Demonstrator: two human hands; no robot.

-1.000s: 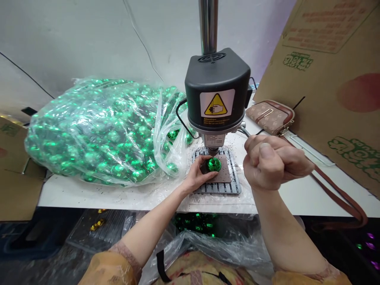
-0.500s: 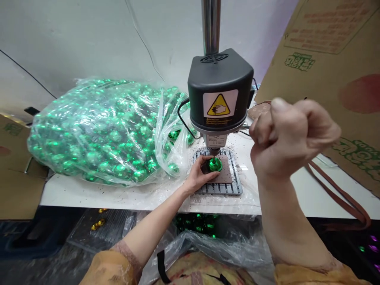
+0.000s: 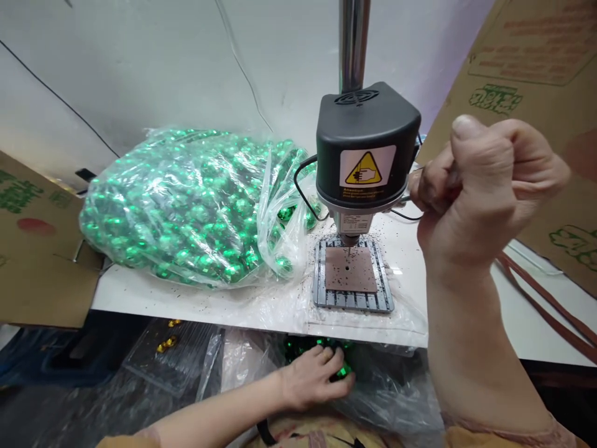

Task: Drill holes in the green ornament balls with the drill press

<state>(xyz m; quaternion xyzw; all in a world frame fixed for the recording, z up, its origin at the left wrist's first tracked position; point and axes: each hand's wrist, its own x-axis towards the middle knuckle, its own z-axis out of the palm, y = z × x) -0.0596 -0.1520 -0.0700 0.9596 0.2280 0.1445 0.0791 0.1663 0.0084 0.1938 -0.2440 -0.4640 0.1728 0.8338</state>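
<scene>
My right hand is wrapped round the feed handle at the right side of a small black drill press; the fingers hide most of the grip. Below the table edge, my left hand curls over a shiny green faceted ball, thumb on one side and fingers on the other. More green balls lie behind it in a clear plastic bag. Under the drill bit, a brown square pad with a small dark hole rests on the slotted grey base plate.
A big clear bag of green balls fills the table's left part. Dark shavings are scattered round the base. Cardboard boxes stand at the left and right. A brown strap hangs over the table's right edge. Gold pieces lie lower left.
My left hand has moved from the pad down to the bag below the table edge, and the green ball is off the pad. My right hand stays on the handle. The view has shifted slightly.
</scene>
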